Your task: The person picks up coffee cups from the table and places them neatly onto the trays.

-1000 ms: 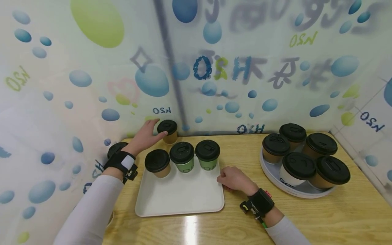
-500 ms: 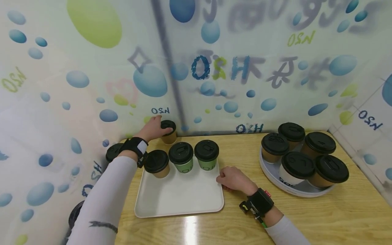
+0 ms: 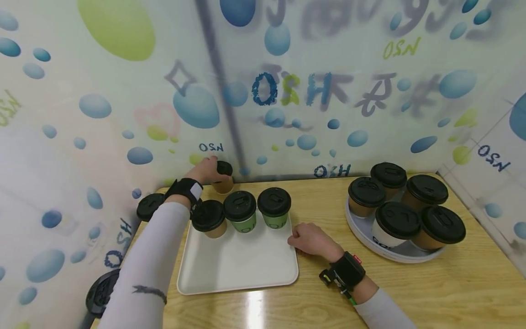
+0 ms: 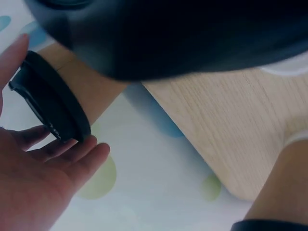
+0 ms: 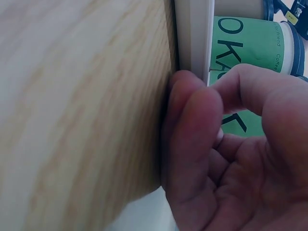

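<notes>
At the back left of the table, my left hand (image 3: 205, 171) holds a brown paper cup (image 3: 223, 186) by its black lid. In the left wrist view the fingers (image 4: 89, 156) lie along one side of that lid (image 4: 55, 98), the thumb at the other; the cup stands off the tray. My right hand (image 3: 314, 240) pinches the right rim of the white rectangular tray (image 3: 238, 272). Close up, curled fingers and thumb meet at the tray's edge (image 5: 199, 38). Along the tray's back stand a brown cup (image 3: 214, 230) and two green cups (image 3: 245, 224), all lidded in black.
A round grey-white tray (image 3: 404, 258) with several lidded cups stands at the right. Another black-lidded cup (image 3: 149, 205) is left of my left wrist, and a further black lid (image 3: 100, 292) shows beside the sleeve. A patterned wall (image 3: 287, 123) rises directly behind the wooden table (image 3: 328, 306).
My left hand has moved in on the back cup from its left and now holds its lid. My right hand has stayed at the tray's rim. The view has shifted slightly.
</notes>
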Tool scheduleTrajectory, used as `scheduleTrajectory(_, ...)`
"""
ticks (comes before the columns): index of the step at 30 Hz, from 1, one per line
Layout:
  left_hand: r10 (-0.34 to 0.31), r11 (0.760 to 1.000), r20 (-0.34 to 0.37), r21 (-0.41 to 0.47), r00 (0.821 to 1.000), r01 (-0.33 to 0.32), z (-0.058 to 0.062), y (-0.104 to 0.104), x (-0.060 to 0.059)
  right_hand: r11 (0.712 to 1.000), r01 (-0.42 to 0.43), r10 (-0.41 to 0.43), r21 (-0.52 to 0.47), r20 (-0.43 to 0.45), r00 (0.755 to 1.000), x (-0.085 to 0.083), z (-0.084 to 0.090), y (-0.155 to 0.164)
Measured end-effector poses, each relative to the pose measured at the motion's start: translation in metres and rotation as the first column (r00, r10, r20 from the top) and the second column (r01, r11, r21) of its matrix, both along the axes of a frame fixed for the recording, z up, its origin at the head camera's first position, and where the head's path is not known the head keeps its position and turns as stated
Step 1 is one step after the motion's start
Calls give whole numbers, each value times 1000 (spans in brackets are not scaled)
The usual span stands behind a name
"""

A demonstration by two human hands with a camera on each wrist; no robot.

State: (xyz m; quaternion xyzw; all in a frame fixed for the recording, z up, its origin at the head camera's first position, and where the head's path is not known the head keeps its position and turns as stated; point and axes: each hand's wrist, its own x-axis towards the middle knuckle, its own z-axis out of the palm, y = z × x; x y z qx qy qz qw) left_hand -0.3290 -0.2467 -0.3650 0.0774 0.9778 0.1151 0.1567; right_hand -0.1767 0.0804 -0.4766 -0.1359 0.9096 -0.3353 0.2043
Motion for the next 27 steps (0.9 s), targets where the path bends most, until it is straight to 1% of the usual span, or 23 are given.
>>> scheduleTrajectory(5, -5, 1000, -15, 14, 1000, 5, -2, -1, 6, 1000, -3, 3, -5, 6, 1000, 1, 1, -1)
scheduleTrajectory(12, -20, 1000, -27, 13, 999, 20, -3, -4, 6, 1000, 14, -14, -3, 20, 1000, 2, 0, -1)
scheduleTrajectory(19, -15, 998, -67, 56, 998, 18, 1, -7, 12, 1000, 22, -22, 4, 24, 999, 3, 1, -1)
scheduleTrajectory(27, 0, 994, -74, 113, 997, 9, 7, -11, 13, 1000, 15, -15, 1, 14, 1000, 4, 2, -2)
